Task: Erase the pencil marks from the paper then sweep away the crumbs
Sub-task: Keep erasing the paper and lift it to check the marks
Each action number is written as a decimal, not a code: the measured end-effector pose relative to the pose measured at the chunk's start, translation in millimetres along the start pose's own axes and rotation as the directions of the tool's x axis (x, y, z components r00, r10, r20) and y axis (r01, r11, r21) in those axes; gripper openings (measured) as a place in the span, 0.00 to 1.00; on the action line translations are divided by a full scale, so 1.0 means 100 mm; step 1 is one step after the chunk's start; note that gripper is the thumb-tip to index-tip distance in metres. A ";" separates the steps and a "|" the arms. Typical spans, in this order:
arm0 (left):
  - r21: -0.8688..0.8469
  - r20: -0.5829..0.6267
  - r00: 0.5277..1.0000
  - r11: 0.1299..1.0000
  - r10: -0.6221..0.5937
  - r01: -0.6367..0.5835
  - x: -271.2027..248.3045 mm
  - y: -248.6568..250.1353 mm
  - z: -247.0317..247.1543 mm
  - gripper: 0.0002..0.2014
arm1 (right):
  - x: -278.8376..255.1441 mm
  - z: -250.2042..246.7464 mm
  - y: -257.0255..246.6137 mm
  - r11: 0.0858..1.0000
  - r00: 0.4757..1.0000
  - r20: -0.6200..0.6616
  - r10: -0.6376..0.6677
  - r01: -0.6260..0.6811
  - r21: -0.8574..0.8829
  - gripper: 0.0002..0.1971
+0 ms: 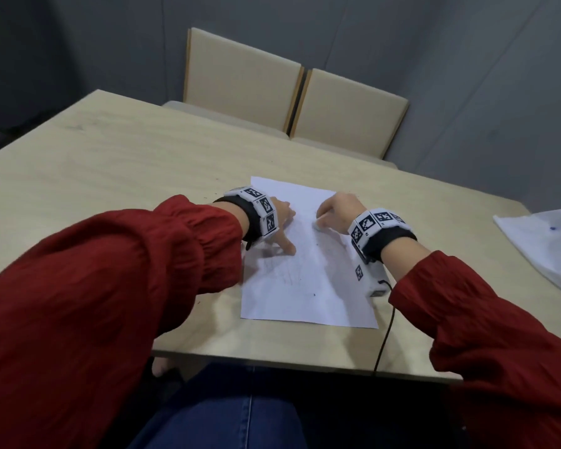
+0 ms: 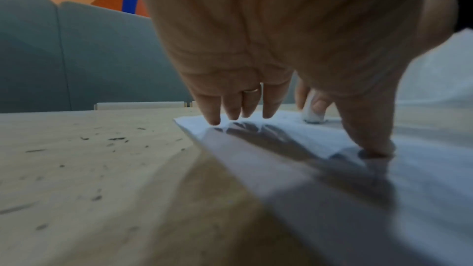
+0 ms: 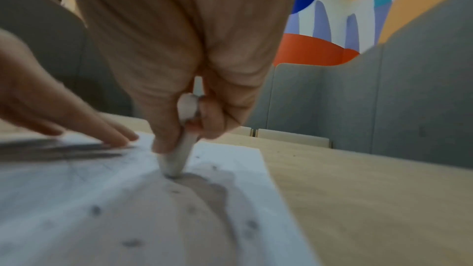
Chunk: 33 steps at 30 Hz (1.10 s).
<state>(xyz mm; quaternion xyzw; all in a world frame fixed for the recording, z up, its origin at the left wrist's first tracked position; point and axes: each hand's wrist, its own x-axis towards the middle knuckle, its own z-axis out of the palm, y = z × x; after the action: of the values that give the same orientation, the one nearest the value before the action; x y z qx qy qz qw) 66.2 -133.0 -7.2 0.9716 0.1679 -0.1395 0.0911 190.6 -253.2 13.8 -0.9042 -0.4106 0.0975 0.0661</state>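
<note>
A white sheet of paper (image 1: 305, 286) with faint pencil marks (image 1: 289, 273) lies on the wooden table (image 1: 110, 176). My left hand (image 1: 280, 222) presses flat on the sheet's left edge, fingers (image 2: 215, 116) straight and thumb spread. My right hand (image 1: 334, 212) pinches a white eraser (image 3: 176, 161), whose dirty tip stands on the paper near the far right part. The eraser (image 2: 313, 116) also shows beyond the left thumb. Dark crumbs (image 3: 133, 243) dot the sheet, and more crumbs (image 2: 115, 139) lie on the table left of it.
A second white sheet (image 1: 544, 247) with a blue dot lies at the table's right edge. Two beige chairs (image 1: 292, 98) stand at the far side. A black cable (image 1: 386, 332) hangs from the right wrist unit over the near table edge.
</note>
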 end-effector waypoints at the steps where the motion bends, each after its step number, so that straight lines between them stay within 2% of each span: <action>1: 0.007 0.022 1.000 1.000 0.005 -0.005 0.01 0.01 0.02 0.58 | 0.02 0.00 -0.03 1.000 0.999 -0.038 0.010 -0.010 0.020 0.06; 5: 0.050 0.074 0.997 0.999 0.012 -0.015 0.07 -0.03 0.04 0.58 | 0.08 0.02 -0.10 0.999 0.995 -0.098 -0.004 0.009 0.050 0.10; 8: 0.064 0.057 0.998 0.998 -0.001 -0.003 0.15 -0.03 -0.04 0.61 | 0.16 0.05 -0.11 0.996 0.990 -0.139 -0.023 0.036 0.087 0.11; 11: 0.071 0.048 0.999 0.997 -0.016 0.013 0.23 -0.01 -0.10 0.59 | 0.26 0.09 -0.11 0.993 0.986 -0.165 -0.008 0.028 0.117 0.10; 14: 0.091 0.110 0.994 0.996 -0.023 0.013 0.32 -0.02 -0.05 0.66 | 0.31 0.13 -0.12 0.989 0.984 -0.170 -0.055 0.077 0.125 0.09; 19: 0.068 0.112 0.993 0.997 0.040 -0.047 0.39 -0.08 0.02 0.65 | 0.39 0.15 -0.09 0.979 0.966 -0.207 -0.154 0.177 0.101 0.12; 24: 0.032 0.107 0.992 0.997 0.060 -0.064 0.47 -0.13 0.06 0.67 | 0.35 0.13 -0.06 0.965 0.962 -0.193 -0.195 0.223 0.136 0.06; 28: 0.029 0.138 0.989 0.998 0.049 -0.053 0.51 -0.14 0.06 0.66 | 0.42 0.14 -0.10 0.965 0.961 -0.160 -0.226 0.244 0.099 0.03; 31: 0.065 0.132 0.991 0.997 0.024 -0.032 0.56 -0.14 0.12 0.69 | 0.31 0.14 -0.02 0.957 0.951 -0.127 -0.283 0.289 0.030 0.04; 33: 0.075 0.132 0.991 0.996 0.030 -0.040 0.56 -0.15 0.13 0.69 | 0.18 0.14 0.05 0.935 0.935 -0.071 -0.348 0.340 -0.102 0.03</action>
<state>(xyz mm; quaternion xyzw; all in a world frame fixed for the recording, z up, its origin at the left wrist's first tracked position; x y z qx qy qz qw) 108.5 -105.5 -38.8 0.9659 0.1390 -0.2079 0.0664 202.8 -242.8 -2.8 -0.8238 -0.5630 0.0265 0.0604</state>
